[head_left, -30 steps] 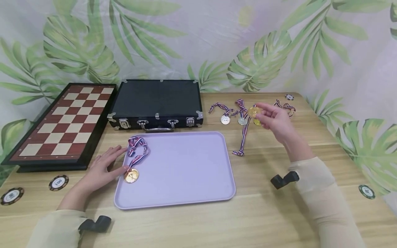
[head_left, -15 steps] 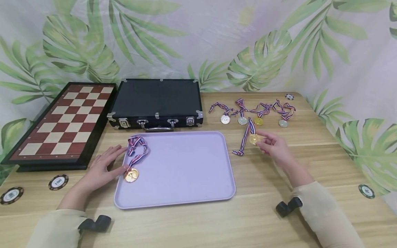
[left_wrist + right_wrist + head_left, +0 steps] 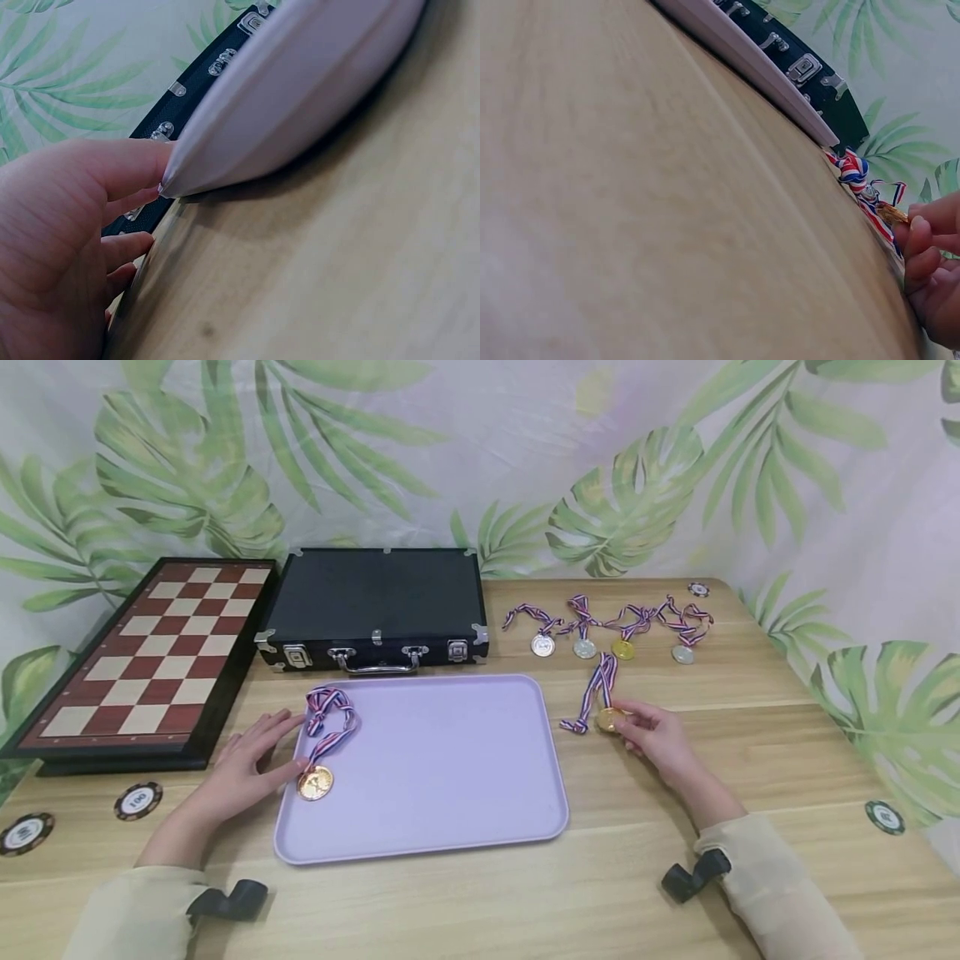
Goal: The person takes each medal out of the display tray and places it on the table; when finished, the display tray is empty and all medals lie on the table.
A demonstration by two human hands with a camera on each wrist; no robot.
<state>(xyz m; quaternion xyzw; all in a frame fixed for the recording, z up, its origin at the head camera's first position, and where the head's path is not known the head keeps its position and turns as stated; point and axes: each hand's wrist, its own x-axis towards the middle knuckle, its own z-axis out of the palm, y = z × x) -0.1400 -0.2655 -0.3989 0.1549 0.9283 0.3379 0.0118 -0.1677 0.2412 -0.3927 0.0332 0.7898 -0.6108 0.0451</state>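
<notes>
My right hand pinches the rim of a gold medal between thumb and fingertips, low over the table right of the tray. Its striped red, white and blue ribbon runs back and left, ending in a knot. In the right wrist view this medal shows nearly edge-on. At the left edge of the lilac tray, my left hand rests with fingers spread and the thumb over the rim. Beside that thumb, a second gold medal lies on the tray, its ribbon looped behind it.
Behind the ribbon, silver medals and a gold medal lie in a row. A black case stands behind the tray, with a chessboard on the left. Poker chips lie near the table edges.
My right hand has brought the gold medal down and toward me from the row at the back, its ribbon trailing on the table. The left hand has stayed at the tray.
</notes>
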